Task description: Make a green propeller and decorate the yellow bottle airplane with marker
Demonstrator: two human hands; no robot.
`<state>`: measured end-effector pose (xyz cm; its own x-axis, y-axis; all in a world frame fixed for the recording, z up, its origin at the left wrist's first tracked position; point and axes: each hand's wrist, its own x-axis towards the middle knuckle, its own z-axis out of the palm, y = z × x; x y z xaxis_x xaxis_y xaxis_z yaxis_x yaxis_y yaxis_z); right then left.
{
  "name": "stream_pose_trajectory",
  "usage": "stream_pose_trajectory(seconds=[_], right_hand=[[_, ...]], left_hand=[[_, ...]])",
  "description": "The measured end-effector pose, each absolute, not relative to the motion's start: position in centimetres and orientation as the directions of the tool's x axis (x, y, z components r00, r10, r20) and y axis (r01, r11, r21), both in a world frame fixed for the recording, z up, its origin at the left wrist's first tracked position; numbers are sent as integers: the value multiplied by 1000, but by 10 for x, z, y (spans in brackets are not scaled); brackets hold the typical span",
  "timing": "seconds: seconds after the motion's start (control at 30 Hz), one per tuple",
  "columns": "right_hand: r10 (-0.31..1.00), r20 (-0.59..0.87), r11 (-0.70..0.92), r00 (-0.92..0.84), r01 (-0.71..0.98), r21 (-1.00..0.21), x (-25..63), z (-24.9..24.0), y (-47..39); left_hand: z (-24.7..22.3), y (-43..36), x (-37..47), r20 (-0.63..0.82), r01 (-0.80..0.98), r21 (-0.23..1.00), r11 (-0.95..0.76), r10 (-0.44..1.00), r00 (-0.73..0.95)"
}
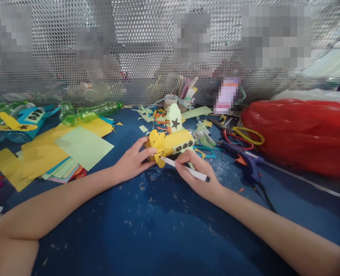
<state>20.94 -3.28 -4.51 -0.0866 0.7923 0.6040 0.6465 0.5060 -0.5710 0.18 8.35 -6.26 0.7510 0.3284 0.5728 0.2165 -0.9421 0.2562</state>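
A toy plane, made from a plastic bottle wrapped in yellow paper, lies on the blue table in front of me. It has a pale green wing with a black star, a pale green strip with dark oval windows, and yellow petal-like paper pieces at its left end. My left hand is closed around that left end. In my right hand is a white marker with a black end, gripped like a pen. Its tip touches or nearly touches a yellow paper piece, where a dark line shows.
Coloured paper sheets and a blue toy plane lie left. Green bottles and paper scraps are behind. On the right are scissors, a blue glue gun with its cord, and a red plastic bag. A perforated metal screen stands behind.
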Motion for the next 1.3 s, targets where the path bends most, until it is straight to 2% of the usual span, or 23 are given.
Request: stream_pose_trajectory(seconds=[0.57, 1.3], right_hand=[[802, 596, 463, -36, 667, -584, 212, -47, -33], [803, 596, 442, -15, 687, -577, 212, -46, -31]], left_hand=[[-63, 84, 2, 586, 208, 183, -961, 276, 761], [-64, 84, 1, 570, 238, 194, -952, 307, 762]])
